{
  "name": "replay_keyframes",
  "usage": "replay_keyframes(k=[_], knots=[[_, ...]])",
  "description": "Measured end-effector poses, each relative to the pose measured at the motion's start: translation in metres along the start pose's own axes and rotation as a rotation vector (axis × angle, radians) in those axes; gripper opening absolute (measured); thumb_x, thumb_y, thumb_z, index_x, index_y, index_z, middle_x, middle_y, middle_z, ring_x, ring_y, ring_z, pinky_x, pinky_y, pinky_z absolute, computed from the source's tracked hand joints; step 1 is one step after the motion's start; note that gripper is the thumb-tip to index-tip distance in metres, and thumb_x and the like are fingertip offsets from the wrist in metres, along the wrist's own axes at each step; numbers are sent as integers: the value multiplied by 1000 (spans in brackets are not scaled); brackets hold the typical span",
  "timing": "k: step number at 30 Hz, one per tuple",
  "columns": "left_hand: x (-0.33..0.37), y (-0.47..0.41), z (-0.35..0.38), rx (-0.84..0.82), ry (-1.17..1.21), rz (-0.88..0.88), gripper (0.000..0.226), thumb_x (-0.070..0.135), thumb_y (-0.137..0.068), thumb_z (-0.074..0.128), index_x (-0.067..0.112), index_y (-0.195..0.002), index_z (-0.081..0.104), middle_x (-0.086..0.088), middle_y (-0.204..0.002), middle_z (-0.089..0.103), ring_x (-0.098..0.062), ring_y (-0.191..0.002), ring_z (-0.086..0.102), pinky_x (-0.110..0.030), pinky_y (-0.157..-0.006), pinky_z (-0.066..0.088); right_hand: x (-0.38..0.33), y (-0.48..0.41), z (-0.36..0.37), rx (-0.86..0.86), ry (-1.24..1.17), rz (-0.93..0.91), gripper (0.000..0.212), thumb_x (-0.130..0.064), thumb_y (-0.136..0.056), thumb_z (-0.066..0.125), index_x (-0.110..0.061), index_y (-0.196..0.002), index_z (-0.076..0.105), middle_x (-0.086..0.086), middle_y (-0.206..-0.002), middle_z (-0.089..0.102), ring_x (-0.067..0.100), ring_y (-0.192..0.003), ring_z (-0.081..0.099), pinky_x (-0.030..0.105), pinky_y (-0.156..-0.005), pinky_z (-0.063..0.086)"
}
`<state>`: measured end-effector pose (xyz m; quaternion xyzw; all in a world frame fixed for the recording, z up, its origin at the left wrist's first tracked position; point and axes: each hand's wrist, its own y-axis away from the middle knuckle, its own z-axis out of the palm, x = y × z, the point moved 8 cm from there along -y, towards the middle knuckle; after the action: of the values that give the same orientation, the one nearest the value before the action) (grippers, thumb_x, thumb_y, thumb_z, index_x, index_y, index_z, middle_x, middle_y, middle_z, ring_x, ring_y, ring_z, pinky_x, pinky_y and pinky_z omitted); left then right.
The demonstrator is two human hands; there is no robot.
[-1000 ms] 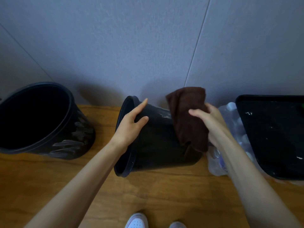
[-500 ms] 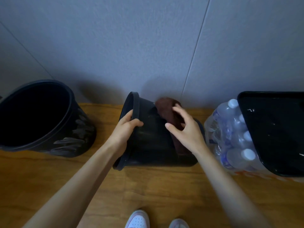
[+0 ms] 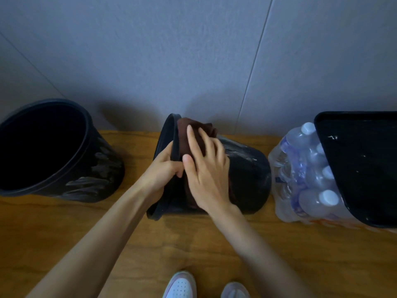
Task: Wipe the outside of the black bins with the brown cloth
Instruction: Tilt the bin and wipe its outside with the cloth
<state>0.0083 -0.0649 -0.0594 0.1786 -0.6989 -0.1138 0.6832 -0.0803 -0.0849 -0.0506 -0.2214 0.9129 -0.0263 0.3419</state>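
Observation:
A black bin [image 3: 247,177] lies on its side on the wooden floor, its mouth facing left. My left hand [image 3: 163,171] grips its rim, thumb outside and fingers inside. The brown cloth [image 3: 187,134] is draped over the bin's upper wall just behind the rim. My right hand [image 3: 206,168] presses flat on the cloth with straight, spread fingers and covers most of it. A second black bin [image 3: 92,168] stands tilted at the left, with pale streaks on its outer wall.
A shrink-wrapped pack of water bottles [image 3: 300,173] stands close to the lying bin's base on the right. A black rectangular bin [image 3: 361,168] leans over the pack. A grey wall [image 3: 193,50] rises right behind everything. My shoes [image 3: 182,284] show at the bottom edge.
My right hand has slid the cloth leftward along the bin wall, from its base end up to the rim. My left hand has closed round the rim.

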Motion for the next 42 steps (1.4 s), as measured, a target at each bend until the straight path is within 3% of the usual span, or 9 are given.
replay_keyframes(k=[4, 7, 14, 20, 26, 29, 36, 39, 42], knots=[[-9, 1, -11, 18, 24, 5, 66, -9, -58, 46, 14, -120, 51, -4, -84, 59, -20, -81, 58, -28, -64, 46, 27, 0, 0, 44, 119, 20, 51, -43, -95, 22, -35, -145, 24, -1, -147, 38, 25, -134, 30, 47, -106, 26], [-22, 2, -25, 87, 40, -15, 77, -5, -49, 44, 19, -122, 51, -3, -92, 61, -23, -90, 57, -28, -66, 44, 89, -4, -7, 20, 174, 235, 55, -46, -91, 19, -36, -143, 32, -4, -146, 38, 26, -134, 30, 48, -105, 26], [-27, 9, -25, 80, 22, 5, 70, -4, -47, 42, 24, -109, 55, 5, -78, 64, -15, -78, 58, -18, -54, 46, 195, 6, -35, -16, 78, 739, 44, -33, -98, 30, -34, -142, 34, 4, -149, 33, 37, -137, 21, 54, -111, 17], [-20, 13, -13, 57, -40, 54, 69, -20, -67, 42, 29, -115, 50, 4, -89, 64, -9, -83, 61, -20, -63, 48, 91, -10, -26, 89, 206, 360, 39, -33, -95, 41, -37, -134, 45, -5, -144, 40, 26, -131, 30, 44, -101, 26], [-5, 13, 1, 51, -97, 108, 69, -23, -74, 45, 34, -112, 48, -2, -85, 63, -7, -70, 63, -20, -58, 51, -5, -19, -12, 115, 99, 128, 51, -42, -92, 23, -35, -141, 36, -1, -144, 40, 25, -130, 33, 42, -96, 36], [-2, 10, 0, 34, -91, 98, 67, -21, -74, 45, 34, -110, 49, -3, -89, 61, -8, -74, 62, -23, -60, 50, 27, -24, -12, 111, 89, 174, 47, -37, -94, 33, -37, -141, 35, -3, -145, 40, 24, -131, 34, 40, -97, 37], [-7, 9, -5, 59, -87, 83, 73, -21, -66, 40, 33, -113, 52, 5, -88, 65, -11, -85, 60, -23, -64, 48, 192, 10, -43, 113, 156, 591, 42, -28, -97, 37, -31, -139, 40, 4, -144, 41, 31, -133, 32, 50, -106, 30], [-4, 10, 0, 16, -103, 69, 75, -27, -69, 36, 32, -113, 51, 16, -77, 66, 2, -74, 61, -13, -56, 47, 203, 31, -49, 206, 68, 590, 41, -24, -98, 36, -26, -139, 42, 5, -143, 43, 28, -135, 32, 47, -109, 28], [-7, 15, -1, 20, -95, 44, 71, -27, -65, 36, 29, -104, 55, 4, -75, 62, -7, -72, 59, -20, -56, 48, 185, 51, -47, 307, 100, 583, 42, -24, -96, 37, -26, -138, 42, 4, -143, 43, 27, -134, 31, 45, -109, 26]])
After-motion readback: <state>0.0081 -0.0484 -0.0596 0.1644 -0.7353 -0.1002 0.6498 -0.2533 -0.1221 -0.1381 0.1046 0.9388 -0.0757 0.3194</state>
